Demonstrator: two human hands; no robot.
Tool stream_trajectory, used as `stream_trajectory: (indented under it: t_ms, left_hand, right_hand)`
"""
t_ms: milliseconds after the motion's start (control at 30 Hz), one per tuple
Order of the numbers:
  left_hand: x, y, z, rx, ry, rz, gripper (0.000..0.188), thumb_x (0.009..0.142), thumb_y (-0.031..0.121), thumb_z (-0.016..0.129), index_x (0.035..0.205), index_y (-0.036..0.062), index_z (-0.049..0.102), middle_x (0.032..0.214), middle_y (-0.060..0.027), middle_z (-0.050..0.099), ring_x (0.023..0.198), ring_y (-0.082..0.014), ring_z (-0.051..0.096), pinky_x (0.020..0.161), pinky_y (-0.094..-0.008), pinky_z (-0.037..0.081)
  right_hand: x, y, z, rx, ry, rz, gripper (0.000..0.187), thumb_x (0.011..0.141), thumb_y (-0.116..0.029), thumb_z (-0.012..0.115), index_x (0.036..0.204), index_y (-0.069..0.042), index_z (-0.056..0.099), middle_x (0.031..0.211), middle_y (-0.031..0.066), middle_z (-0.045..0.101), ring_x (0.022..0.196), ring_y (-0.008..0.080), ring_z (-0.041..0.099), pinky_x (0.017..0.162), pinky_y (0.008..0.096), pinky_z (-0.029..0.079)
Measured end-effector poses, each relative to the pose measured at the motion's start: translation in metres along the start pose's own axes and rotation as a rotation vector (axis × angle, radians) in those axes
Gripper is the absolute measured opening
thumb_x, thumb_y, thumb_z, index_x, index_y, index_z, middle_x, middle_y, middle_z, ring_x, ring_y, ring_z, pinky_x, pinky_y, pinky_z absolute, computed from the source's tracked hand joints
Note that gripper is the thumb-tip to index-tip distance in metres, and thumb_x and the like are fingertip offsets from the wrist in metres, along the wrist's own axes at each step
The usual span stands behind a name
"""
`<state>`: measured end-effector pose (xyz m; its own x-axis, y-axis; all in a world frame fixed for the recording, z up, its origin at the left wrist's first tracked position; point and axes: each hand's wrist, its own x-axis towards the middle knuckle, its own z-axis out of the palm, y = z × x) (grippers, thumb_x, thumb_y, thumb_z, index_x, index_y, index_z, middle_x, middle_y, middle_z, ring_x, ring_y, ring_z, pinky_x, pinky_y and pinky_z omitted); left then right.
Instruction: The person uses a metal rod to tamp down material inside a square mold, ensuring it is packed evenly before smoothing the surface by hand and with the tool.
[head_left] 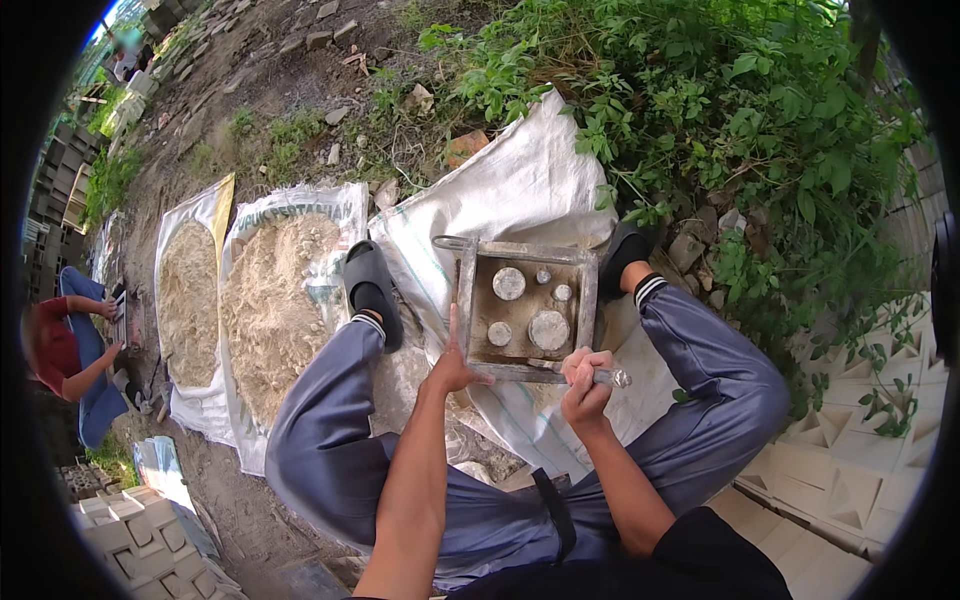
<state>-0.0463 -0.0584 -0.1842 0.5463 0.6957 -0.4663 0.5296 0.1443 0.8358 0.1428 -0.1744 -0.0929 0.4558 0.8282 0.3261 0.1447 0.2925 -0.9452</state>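
Between my feet sits a square mold frame [583, 310], its bars coated in dried cement. Several round pieces of different sizes stand inside, among them a large disc [548, 330] and another disc [509, 284]. My left hand [453, 369] rests against the frame's near left corner, with a finger stretched along the left side and the thumb along the near side. My right hand [585, 386] is closed around a cement-crusted handle [620, 378] at the near right corner. A thin, flat part of this tool reaches left over the near bar; its exact kind is unclear.
The frame lies on a white woven sack [480, 190]. Piles of pale sandy powder [275, 300] cover two more sacks at left. Another person [70, 345] sits farther left. Leafy plants [700, 110] grow at the far right; pale patterned blocks [860, 440] stand at right.
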Motion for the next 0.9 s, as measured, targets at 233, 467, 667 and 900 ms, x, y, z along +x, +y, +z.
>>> stream_trajectory:
  t_ms: [233,467,667,900]
  left_hand:
    - [-0.002,-0.012,0.007,0.106,0.051,0.03,0.157,0.051,0.013,0.093,0.14,0.0118,-0.035,0.153,-0.024,0.02,0.141,-0.0317,0.026,0.115,-0.0334,0.026]
    - [-0.002,-0.022,0.005,0.323,0.118,0.097,0.155,0.051,0.021,0.094,0.142,0.0064,-0.03,0.15,-0.0299,0.024,0.136,-0.0392,0.033,0.114,-0.0364,0.029]
    - [-0.021,0.017,0.017,0.489,0.134,-0.176,0.129,0.065,0.025,0.086,0.149,0.0033,-0.009,0.148,-0.0301,0.025,0.134,-0.0448,0.032,0.11,-0.042,0.035]
    - [-0.013,0.052,-0.002,0.809,0.203,0.076,0.079,0.081,0.022,0.069,0.144,0.0016,0.025,0.134,-0.0295,0.039,0.123,-0.0465,0.042,0.103,-0.0472,0.039]
  right_hand:
    - [0.009,-0.005,-0.013,-0.227,-0.01,0.146,0.022,0.102,-0.019,0.04,0.087,-0.002,0.042,0.072,0.0039,0.046,0.063,0.0108,0.044,0.061,0.0268,0.04]
    - [0.049,-0.012,0.004,-0.409,-0.211,0.201,0.036,0.098,-0.029,0.052,0.097,0.007,0.051,0.073,0.0267,0.058,0.073,0.0449,0.057,0.065,0.0443,0.043]
    - [0.065,-0.035,-0.033,0.042,0.003,0.14,0.03,0.101,-0.027,0.048,0.082,-0.004,0.044,0.067,0.0006,0.045,0.062,0.0111,0.044,0.062,0.0304,0.043]
    - [0.077,-0.052,-0.078,0.254,0.278,0.186,0.03,0.101,-0.03,0.049,0.082,-0.007,0.043,0.064,-0.0022,0.04,0.058,0.0085,0.039,0.06,0.0258,0.041]
